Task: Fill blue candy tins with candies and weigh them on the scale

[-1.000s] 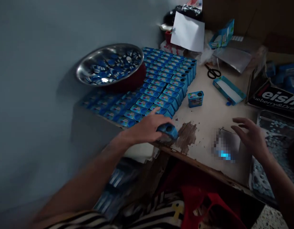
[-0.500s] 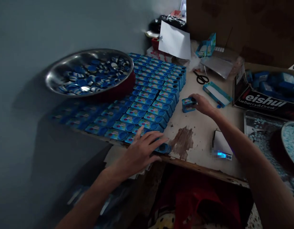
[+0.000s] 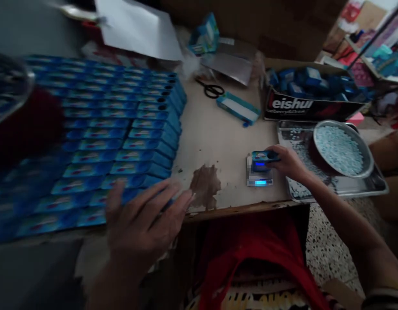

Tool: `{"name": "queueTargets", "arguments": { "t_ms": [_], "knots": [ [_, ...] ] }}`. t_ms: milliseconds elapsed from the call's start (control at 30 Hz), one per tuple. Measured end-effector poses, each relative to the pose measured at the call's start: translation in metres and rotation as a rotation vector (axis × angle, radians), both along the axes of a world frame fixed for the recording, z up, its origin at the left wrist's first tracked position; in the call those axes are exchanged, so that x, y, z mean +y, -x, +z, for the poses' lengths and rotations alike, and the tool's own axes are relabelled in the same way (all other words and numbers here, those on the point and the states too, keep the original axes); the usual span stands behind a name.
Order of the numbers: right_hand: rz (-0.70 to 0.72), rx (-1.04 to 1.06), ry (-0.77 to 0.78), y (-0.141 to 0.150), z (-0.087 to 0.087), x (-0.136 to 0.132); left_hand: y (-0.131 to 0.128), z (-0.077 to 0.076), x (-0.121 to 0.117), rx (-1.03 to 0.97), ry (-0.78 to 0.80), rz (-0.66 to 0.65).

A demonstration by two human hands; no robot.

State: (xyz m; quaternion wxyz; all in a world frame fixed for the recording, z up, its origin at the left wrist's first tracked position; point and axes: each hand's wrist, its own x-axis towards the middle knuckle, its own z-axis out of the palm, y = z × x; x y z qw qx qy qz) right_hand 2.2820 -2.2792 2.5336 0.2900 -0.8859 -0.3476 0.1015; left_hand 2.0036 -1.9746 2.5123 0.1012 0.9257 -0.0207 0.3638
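Note:
My right hand (image 3: 289, 161) grips a small blue tin (image 3: 259, 158) by its right end. The tin is over a small digital scale (image 3: 251, 178) with a lit blue display; whether it rests on the platform I cannot tell. My left hand (image 3: 142, 215), slightly blurred, has its fingers spread at the near edge of the rows of blue tins (image 3: 103, 133). Several tins at the far right of the rows show dark round openings. Whether my left fingers touch the tins is unclear.
A metal tray (image 3: 295, 191) with loose pale-blue pellets bears a bowl of pellets (image 3: 339, 148). Behind stands a carton (image 3: 315, 107) of blue packs. Scissors (image 3: 213, 90) and an open blue box (image 3: 237, 107) lie mid-table. At left is a dark red bowl (image 3: 40, 116).
My right hand has carried the blue tin from beside the rows to over the scale. My view has swung right, and my left hand still hovers by the rows with fingers spread.

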Motion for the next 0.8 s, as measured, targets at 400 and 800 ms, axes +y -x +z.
{"name": "queueTargets", "arguments": {
  "t_ms": [400, 800],
  "knots": [
    [-0.147, -0.224, -0.013, 0.040, 0.003, -0.093, -0.050, -0.029, -0.060, -0.010, -0.189, -0.247],
    [-0.577, -0.190, 0.705, -0.092, 0.019, -0.211, -0.065, -0.065, -0.067, 0.146, -0.093, -0.178]
  ]
}}
